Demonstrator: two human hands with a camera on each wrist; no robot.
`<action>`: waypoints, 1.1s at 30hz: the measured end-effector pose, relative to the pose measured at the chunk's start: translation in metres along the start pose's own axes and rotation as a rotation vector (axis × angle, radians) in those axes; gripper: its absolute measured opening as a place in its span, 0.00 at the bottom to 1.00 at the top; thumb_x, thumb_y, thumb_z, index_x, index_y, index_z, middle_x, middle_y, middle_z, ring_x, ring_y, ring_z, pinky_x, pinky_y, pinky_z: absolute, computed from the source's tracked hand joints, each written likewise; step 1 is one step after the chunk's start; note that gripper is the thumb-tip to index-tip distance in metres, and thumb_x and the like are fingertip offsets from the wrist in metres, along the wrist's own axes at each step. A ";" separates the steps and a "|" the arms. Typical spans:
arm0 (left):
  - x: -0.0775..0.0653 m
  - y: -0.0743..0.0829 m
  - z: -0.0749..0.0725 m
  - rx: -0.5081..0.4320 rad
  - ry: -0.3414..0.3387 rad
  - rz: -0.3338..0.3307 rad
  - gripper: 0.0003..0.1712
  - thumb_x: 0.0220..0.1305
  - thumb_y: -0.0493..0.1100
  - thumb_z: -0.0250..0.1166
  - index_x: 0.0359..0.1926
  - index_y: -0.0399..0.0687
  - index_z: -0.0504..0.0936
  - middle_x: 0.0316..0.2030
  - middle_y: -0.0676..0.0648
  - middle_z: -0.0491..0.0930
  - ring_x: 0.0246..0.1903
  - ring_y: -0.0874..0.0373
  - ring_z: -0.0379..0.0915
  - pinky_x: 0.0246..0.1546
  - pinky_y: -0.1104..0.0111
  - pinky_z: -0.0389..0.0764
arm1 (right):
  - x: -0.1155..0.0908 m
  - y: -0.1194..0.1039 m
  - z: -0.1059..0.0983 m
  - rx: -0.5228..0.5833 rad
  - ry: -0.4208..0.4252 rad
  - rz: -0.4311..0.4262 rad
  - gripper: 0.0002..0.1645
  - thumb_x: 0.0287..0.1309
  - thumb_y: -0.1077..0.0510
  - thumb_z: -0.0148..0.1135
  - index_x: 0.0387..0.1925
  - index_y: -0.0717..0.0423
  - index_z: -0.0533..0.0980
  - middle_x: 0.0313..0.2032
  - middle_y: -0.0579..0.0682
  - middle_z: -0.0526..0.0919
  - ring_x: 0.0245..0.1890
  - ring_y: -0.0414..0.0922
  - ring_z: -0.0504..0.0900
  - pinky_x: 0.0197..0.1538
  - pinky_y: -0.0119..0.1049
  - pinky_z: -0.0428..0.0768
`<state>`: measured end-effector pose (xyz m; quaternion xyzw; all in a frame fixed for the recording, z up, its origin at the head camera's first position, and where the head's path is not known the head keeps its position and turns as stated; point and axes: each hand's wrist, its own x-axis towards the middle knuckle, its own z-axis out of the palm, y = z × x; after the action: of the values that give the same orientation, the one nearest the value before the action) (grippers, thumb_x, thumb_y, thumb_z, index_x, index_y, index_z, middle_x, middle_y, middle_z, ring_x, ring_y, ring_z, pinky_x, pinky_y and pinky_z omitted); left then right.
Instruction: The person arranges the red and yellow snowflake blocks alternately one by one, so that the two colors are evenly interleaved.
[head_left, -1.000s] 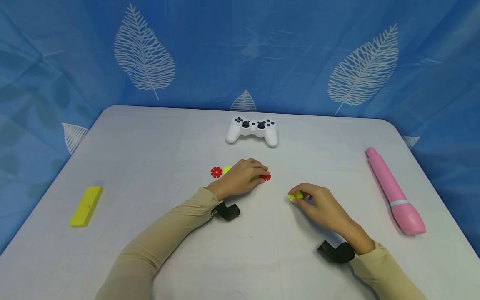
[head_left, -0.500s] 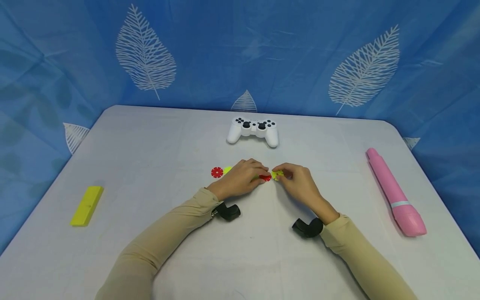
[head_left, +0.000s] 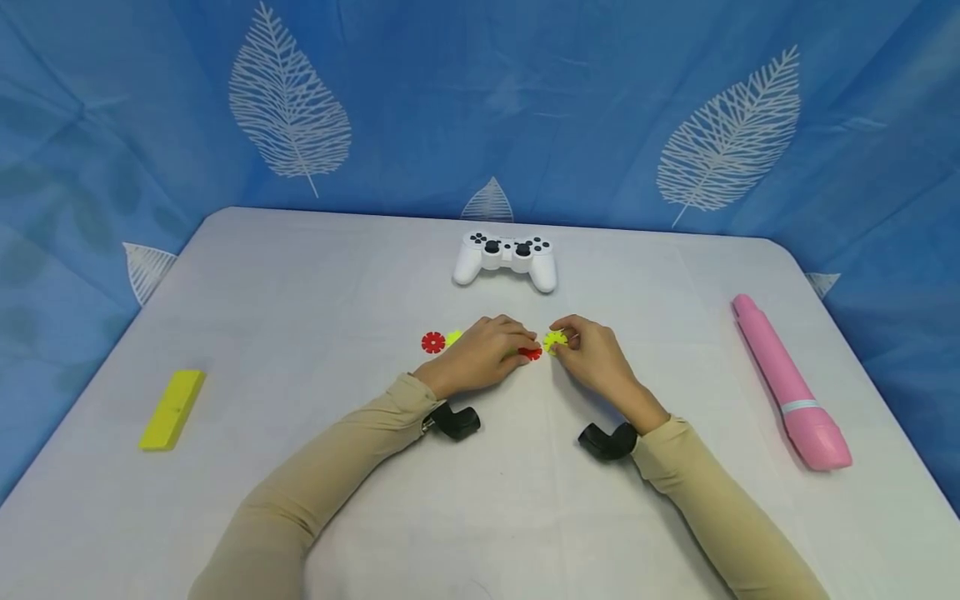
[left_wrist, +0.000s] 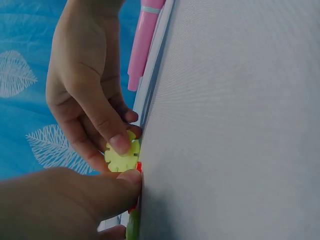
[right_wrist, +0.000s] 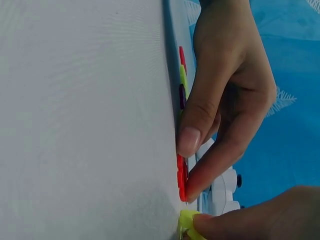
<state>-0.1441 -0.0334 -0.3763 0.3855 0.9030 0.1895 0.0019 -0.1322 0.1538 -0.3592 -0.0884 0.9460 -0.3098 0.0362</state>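
My left hand (head_left: 480, 354) pinches a red notched building disc (head_left: 532, 353) between thumb and finger, low at the tabletop. The same red disc (right_wrist: 181, 177) shows edge-on in the right wrist view. Just to its right, my right hand (head_left: 597, 354) pinches a yellow notched disc (head_left: 555, 341) by its rim, tilted up. In the left wrist view that yellow disc (left_wrist: 119, 160) overlaps the red one's edge. A row runs left from there: a red disc (head_left: 432, 342) at the far end, then a yellow disc (head_left: 453, 337), with a purple disc (right_wrist: 182, 96) partly behind my left hand.
A white game controller (head_left: 506, 260) lies behind the hands on the white table (head_left: 337, 283). Out to the left is a yellow block (head_left: 172, 410). A pink folded umbrella-like object (head_left: 787, 379) lies along the right side. Blue leaf-patterned cloth (head_left: 480, 100) hangs behind.
My right hand has carried the yellow disc leftward and away from me, up beside the red disc, and the disc has since turned more face-on. My left hand has stayed still.
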 end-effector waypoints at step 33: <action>0.001 0.000 0.001 0.004 -0.007 -0.012 0.17 0.61 0.46 0.58 0.51 0.52 0.78 0.51 0.53 0.77 0.54 0.57 0.68 0.51 0.62 0.70 | -0.002 0.009 -0.003 -0.083 -0.086 -0.135 0.19 0.52 0.58 0.61 0.47 0.60 0.77 0.33 0.55 0.75 0.28 0.43 0.71 0.30 0.31 0.68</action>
<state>-0.1449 -0.0324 -0.3771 0.3807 0.9057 0.1865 0.0057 -0.1323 0.1630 -0.3617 -0.1669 0.9475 -0.2677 0.0521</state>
